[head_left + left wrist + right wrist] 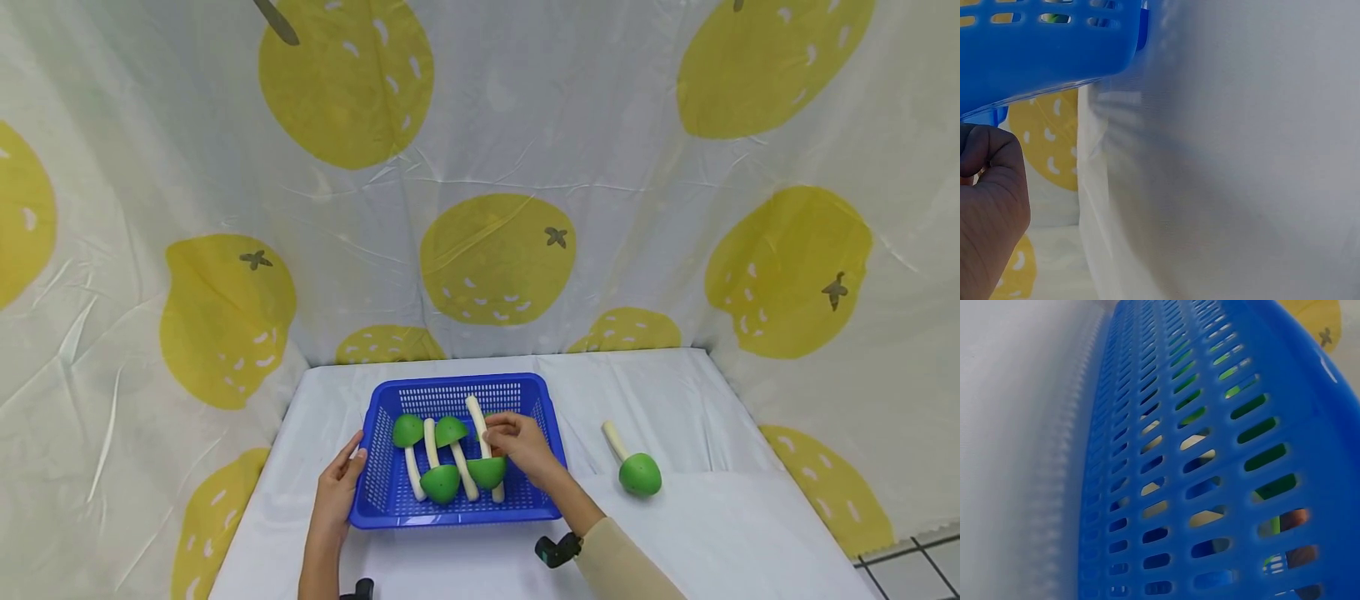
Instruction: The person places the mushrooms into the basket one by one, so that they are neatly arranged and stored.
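A blue plastic basket (459,522) stands on the white-covered table, with several toy mushrooms in it, green-capped and white-stemmed. My left hand (336,490) grips the basket's left rim; in the left wrist view this hand (991,194) is partly cut off beside the basket wall (1041,75). Inside the basket's right part, my right hand (522,448) pinches the white stem of a toy mushroom (487,473), whose cap points toward me. Another mushroom lies partly hidden beneath that one and the hand. The right wrist view shows mostly the slotted basket wall (1166,450).
One more toy mushroom (640,475) lies on the table (720,517) right of the basket, its stem pointing away and leftward. A lemon-printed cloth (495,167) hangs behind the table and at both sides. Floor tiles (911,575) show at the lower right.
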{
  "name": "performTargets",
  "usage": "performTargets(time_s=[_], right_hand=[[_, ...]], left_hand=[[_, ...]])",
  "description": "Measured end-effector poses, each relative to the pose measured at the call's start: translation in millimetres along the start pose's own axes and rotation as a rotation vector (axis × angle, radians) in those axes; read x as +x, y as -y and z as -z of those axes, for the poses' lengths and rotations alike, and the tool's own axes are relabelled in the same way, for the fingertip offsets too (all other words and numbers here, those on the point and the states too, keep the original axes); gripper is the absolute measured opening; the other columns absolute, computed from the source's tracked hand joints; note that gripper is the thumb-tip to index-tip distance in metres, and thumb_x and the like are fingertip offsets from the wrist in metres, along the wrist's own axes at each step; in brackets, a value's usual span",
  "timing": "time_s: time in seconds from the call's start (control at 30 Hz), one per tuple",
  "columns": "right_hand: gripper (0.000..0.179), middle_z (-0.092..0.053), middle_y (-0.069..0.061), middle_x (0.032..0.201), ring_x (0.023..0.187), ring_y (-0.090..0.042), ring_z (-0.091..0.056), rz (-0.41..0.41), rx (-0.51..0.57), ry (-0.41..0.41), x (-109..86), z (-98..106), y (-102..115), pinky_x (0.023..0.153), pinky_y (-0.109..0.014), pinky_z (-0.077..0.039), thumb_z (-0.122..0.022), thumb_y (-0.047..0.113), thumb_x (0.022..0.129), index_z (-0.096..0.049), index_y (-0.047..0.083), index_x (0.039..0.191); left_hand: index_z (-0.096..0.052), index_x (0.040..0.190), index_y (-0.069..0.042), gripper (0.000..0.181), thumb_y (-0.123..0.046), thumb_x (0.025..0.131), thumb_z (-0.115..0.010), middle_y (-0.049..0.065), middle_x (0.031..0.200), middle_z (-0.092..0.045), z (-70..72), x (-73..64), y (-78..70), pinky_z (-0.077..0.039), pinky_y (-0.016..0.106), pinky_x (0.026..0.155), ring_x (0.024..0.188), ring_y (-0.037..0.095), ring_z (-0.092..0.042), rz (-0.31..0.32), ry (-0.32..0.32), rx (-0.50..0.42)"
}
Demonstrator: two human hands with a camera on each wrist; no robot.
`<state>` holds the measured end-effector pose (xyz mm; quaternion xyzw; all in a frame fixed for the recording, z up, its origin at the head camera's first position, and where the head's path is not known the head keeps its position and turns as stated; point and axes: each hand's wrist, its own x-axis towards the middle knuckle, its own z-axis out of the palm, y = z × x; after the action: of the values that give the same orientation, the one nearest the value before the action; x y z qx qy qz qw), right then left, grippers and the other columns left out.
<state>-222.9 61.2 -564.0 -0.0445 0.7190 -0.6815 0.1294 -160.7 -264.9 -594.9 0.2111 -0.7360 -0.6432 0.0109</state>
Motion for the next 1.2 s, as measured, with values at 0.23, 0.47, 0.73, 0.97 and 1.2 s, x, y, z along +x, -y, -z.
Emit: performTargets(time_s=[0.23,0.47,0.73,0.97,1.2], right_hand=[[0.033,-0.072,-0.02,0.107,0.087,-0.022,-0.071,0.003,-0.031,-0.006,1.6,-2.8,-5.5,0.073,-0.033,-0.06,-0.07,0.008,0.095,-0.066,-0.005,0.125],[0.03,-0.074,-0.012,0.101,0.078,-0.017,-0.07,0.023,-0.157,0.004,5.6,-5.9,-12.0,0.067,-0.032,-0.059,-0.074,0.011,0.093,-0.069,-0.001,0.12],[0.026,-0.075,-0.009,0.097,0.066,-0.014,-0.068,0.031,-0.275,0.009,7.2,-9.9,-17.8,0.061,-0.032,-0.058,-0.075,0.012,0.092,-0.069,0.001,0.116],[0.027,-0.074,-0.011,0.094,0.065,-0.015,-0.067,0.038,-0.318,-0.005,8.3,-14.6,-16.9,0.057,-0.03,-0.056,-0.077,0.009,0.09,-0.069,-0.002,0.114],[0.021,-0.073,-0.009,0.09,0.067,-0.013,-0.067,0.042,-0.417,-0.076,6.7,-20.1,-15.8,0.057,-0.028,-0.056,-0.079,0.009,0.089,-0.07,0.0,0.106]], left_hand=[[-0.05,0.153,-0.034,0.059,-0.057,0.1,-0.059,0.002,0.107,-0.056,0.8,1.8,2.7,-0.047,0.025,0.085,0.103,0.02,-0.051,-0.008,0.003,0.022],[-0.052,0.152,-0.029,0.061,-0.056,0.099,-0.062,0.007,0.117,-0.051,1.8,3.5,1.7,-0.041,0.038,0.097,0.12,0.025,-0.046,-0.059,-0.016,0.057],[-0.057,0.148,-0.027,0.053,-0.05,0.1,-0.063,0.006,0.121,-0.051,1.9,1.2,1.4,-0.044,0.035,0.096,0.116,0.023,-0.055,-0.095,-0.039,0.118],[-0.061,0.144,-0.024,0.045,-0.04,0.102,-0.065,0.005,0.115,-0.052,2.9,2.4,1.2,-0.048,0.022,0.071,0.084,0.011,-0.063,-0.148,-0.061,0.13],[-0.066,0.138,-0.022,0.044,-0.04,0.098,-0.071,0.009,0.12,-0.054,3.1,3.9,2.0,-0.054,0.023,0.072,0.092,0.022,-0.07,-0.144,-0.036,0.088]])
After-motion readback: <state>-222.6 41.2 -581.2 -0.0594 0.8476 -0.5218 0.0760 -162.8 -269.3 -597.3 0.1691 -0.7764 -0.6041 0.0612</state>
